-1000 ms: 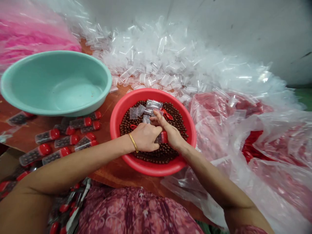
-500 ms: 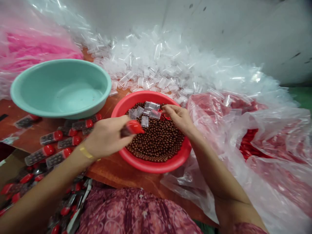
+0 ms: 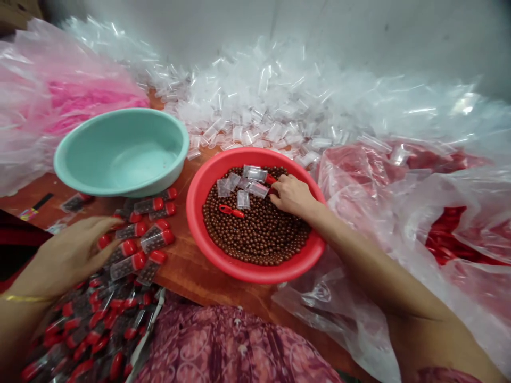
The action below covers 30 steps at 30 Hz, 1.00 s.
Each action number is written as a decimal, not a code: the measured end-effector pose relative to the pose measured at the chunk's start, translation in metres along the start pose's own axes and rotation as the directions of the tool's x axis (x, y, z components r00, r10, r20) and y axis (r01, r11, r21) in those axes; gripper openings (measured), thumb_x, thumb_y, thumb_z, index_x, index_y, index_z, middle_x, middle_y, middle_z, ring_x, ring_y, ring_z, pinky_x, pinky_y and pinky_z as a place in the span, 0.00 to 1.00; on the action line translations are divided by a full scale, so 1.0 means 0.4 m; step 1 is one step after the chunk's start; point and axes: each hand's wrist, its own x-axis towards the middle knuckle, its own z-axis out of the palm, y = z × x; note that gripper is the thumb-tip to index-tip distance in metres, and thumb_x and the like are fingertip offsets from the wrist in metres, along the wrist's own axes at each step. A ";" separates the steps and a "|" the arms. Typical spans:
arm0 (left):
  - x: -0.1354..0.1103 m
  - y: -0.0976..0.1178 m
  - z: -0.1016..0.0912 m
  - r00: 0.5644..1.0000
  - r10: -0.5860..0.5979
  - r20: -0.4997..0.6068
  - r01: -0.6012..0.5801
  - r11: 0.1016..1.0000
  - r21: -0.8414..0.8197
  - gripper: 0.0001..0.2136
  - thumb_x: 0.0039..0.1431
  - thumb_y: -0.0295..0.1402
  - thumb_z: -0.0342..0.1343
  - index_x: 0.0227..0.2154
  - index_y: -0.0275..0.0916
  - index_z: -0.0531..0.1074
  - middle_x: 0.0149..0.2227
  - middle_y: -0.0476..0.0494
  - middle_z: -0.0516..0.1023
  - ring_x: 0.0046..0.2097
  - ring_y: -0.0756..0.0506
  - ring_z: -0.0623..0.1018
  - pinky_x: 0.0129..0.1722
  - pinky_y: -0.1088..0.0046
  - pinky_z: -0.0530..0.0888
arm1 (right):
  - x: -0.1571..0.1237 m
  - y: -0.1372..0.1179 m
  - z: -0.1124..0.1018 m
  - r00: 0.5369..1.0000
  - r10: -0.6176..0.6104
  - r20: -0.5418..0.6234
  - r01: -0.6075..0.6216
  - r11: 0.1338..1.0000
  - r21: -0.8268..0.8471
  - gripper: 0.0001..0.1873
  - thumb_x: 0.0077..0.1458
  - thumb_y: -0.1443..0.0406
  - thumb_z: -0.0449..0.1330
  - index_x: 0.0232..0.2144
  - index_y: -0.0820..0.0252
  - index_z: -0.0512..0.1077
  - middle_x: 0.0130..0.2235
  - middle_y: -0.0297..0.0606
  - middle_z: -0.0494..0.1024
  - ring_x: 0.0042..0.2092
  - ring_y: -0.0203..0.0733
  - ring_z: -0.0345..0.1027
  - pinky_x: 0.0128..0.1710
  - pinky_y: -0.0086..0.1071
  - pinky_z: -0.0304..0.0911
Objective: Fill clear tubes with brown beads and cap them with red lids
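Note:
A red basin (image 3: 255, 274) holds small round brown beads (image 3: 255, 239). Several clear plastic tubes (image 3: 243, 200) lie on the beads, with a red piece with a loop at one end (image 3: 231, 211) near them. My right hand (image 3: 293, 196) reaches into the basin, its fingers curled at another red cap (image 3: 271, 180); the fingertips are partly hidden. On the left, my left hand (image 3: 74, 255) has thumb and fingers apart over red-capped tubes (image 3: 128, 266) filled with dark beads. Its fingertips are beside the nearest caps.
A pale green basin (image 3: 123, 186) stands behind the filled tubes. Clear empty tubes (image 3: 271, 101) are heaped along the wall. Bags with red pieces (image 3: 447, 234) lie at right, a bag of pink pieces (image 3: 88, 98) at back left. More capped tubes (image 3: 99, 330) are piled below the table edge.
My left hand has moved from the red basin to the filled tubes on the left and no longer holds a capped tube. My right hand stays in the basin. The view has shifted left.

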 end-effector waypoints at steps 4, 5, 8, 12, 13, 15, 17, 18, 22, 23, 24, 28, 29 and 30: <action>0.196 0.226 -0.056 0.939 0.341 -0.029 -0.342 0.940 0.001 0.16 0.63 0.36 0.41 0.39 0.38 0.73 0.39 0.43 0.78 0.41 0.45 0.74 0.43 0.70 0.68 | -0.019 0.025 0.007 0.988 0.048 -0.150 -0.035 0.995 0.088 0.17 0.56 0.64 0.51 0.37 0.66 0.78 0.43 0.51 0.76 0.45 0.50 0.69 0.45 0.39 0.62; 0.243 0.276 -0.050 0.924 0.381 0.026 -0.381 0.925 0.000 0.15 0.63 0.35 0.42 0.38 0.38 0.74 0.38 0.43 0.78 0.41 0.46 0.74 0.42 0.71 0.68 | -0.022 0.033 0.010 0.978 0.054 -0.201 -0.030 0.993 0.118 0.17 0.56 0.64 0.51 0.36 0.66 0.78 0.44 0.51 0.76 0.46 0.50 0.69 0.47 0.39 0.61; 0.368 0.380 0.006 0.888 0.433 0.155 -0.451 0.887 0.099 0.12 0.62 0.31 0.44 0.35 0.37 0.74 0.36 0.40 0.77 0.38 0.46 0.75 0.35 0.73 0.68 | -0.027 0.048 0.018 0.944 0.104 -0.314 -0.028 0.971 0.238 0.16 0.55 0.64 0.52 0.36 0.64 0.78 0.42 0.47 0.78 0.44 0.47 0.70 0.47 0.38 0.62; 0.474 0.418 0.089 0.696 0.687 0.210 -0.718 0.665 0.205 0.09 0.58 0.25 0.48 0.36 0.37 0.74 0.38 0.37 0.76 0.37 0.46 0.74 0.33 0.72 0.67 | -0.029 0.048 0.012 0.934 0.186 -0.304 -0.053 0.917 0.396 0.15 0.55 0.63 0.53 0.39 0.61 0.77 0.39 0.42 0.80 0.40 0.45 0.72 0.41 0.35 0.64; 0.487 0.419 0.101 0.654 0.721 0.229 -0.757 0.618 0.213 0.09 0.58 0.26 0.48 0.35 0.37 0.74 0.37 0.38 0.76 0.37 0.46 0.74 0.32 0.72 0.67 | -0.030 0.047 0.009 0.937 0.197 -0.288 -0.061 0.905 0.420 0.16 0.55 0.63 0.53 0.39 0.61 0.77 0.39 0.42 0.81 0.39 0.45 0.73 0.40 0.34 0.64; 0.494 0.420 0.111 0.618 0.742 0.261 -0.786 0.577 0.223 0.09 0.59 0.26 0.48 0.35 0.36 0.74 0.35 0.39 0.77 0.36 0.46 0.75 0.32 0.73 0.67 | -0.030 0.045 0.004 0.941 0.215 -0.262 -0.072 0.882 0.465 0.16 0.54 0.62 0.54 0.39 0.61 0.78 0.38 0.42 0.81 0.38 0.44 0.73 0.38 0.33 0.64; 0.482 0.429 0.104 0.620 0.721 0.309 -0.784 0.582 0.215 0.08 0.59 0.28 0.50 0.33 0.35 0.75 0.33 0.38 0.78 0.35 0.46 0.76 0.32 0.73 0.67 | -0.029 0.048 0.002 0.936 0.238 -0.258 -0.076 0.855 0.514 0.16 0.54 0.61 0.54 0.39 0.61 0.78 0.38 0.41 0.81 0.37 0.43 0.73 0.36 0.32 0.63; 0.472 0.439 0.098 0.629 0.696 0.346 -0.774 0.599 0.203 0.08 0.58 0.29 0.51 0.32 0.34 0.75 0.32 0.38 0.79 0.35 0.45 0.77 0.33 0.73 0.68 | -0.028 0.050 0.002 0.931 0.252 -0.263 -0.076 0.841 0.536 0.16 0.54 0.61 0.55 0.39 0.61 0.78 0.37 0.41 0.81 0.36 0.43 0.73 0.36 0.32 0.63; 0.434 0.509 0.077 0.668 0.526 0.526 -0.688 0.706 0.167 0.11 0.54 0.37 0.59 0.34 0.34 0.77 0.35 0.35 0.80 0.39 0.40 0.79 0.36 0.70 0.72 | -0.024 0.060 0.006 0.915 0.286 -0.284 -0.076 0.814 0.576 0.16 0.53 0.60 0.55 0.39 0.61 0.79 0.36 0.40 0.81 0.36 0.43 0.73 0.35 0.32 0.62; 0.430 0.530 0.080 0.670 0.493 0.555 -0.669 0.724 0.165 0.12 0.53 0.37 0.59 0.35 0.34 0.77 0.36 0.34 0.80 0.41 0.39 0.79 0.37 0.70 0.72 | -0.024 0.061 0.007 0.915 0.285 -0.285 -0.071 0.811 0.581 0.16 0.53 0.60 0.55 0.38 0.61 0.79 0.36 0.40 0.81 0.36 0.43 0.72 0.35 0.32 0.62; 0.429 0.551 0.086 0.674 0.467 0.572 -0.651 0.741 0.162 0.11 0.53 0.36 0.58 0.36 0.34 0.77 0.38 0.33 0.80 0.43 0.39 0.79 0.39 0.69 0.73 | -0.024 0.062 0.007 0.915 0.283 -0.288 -0.066 0.809 0.584 0.16 0.53 0.60 0.55 0.38 0.61 0.79 0.36 0.41 0.81 0.36 0.42 0.72 0.34 0.32 0.62; 0.455 0.616 0.133 0.726 0.415 0.548 -0.511 0.859 0.026 0.11 0.48 0.25 0.59 0.37 0.30 0.77 0.41 0.28 0.79 0.47 0.35 0.78 0.46 0.65 0.73 | -0.022 0.062 0.007 0.910 0.288 -0.299 -0.057 0.800 0.598 0.17 0.54 0.59 0.55 0.37 0.63 0.79 0.35 0.41 0.81 0.33 0.41 0.71 0.33 0.32 0.61; 0.465 0.627 0.147 0.754 0.392 0.526 -0.440 0.897 -0.038 0.12 0.46 0.24 0.59 0.36 0.29 0.77 0.41 0.27 0.79 0.48 0.34 0.77 0.46 0.63 0.73 | -0.021 0.062 0.009 0.908 0.289 -0.302 -0.053 0.796 0.603 0.16 0.54 0.59 0.55 0.37 0.63 0.79 0.34 0.41 0.81 0.32 0.40 0.71 0.32 0.32 0.61; 0.476 0.636 0.161 0.783 0.365 0.504 -0.367 0.925 -0.100 0.12 0.44 0.23 0.60 0.34 0.29 0.78 0.41 0.27 0.79 0.47 0.33 0.77 0.46 0.63 0.73 | -0.020 0.063 0.011 0.904 0.294 -0.310 -0.047 0.790 0.612 0.16 0.53 0.60 0.55 0.36 0.63 0.79 0.34 0.41 0.80 0.32 0.40 0.71 0.33 0.32 0.61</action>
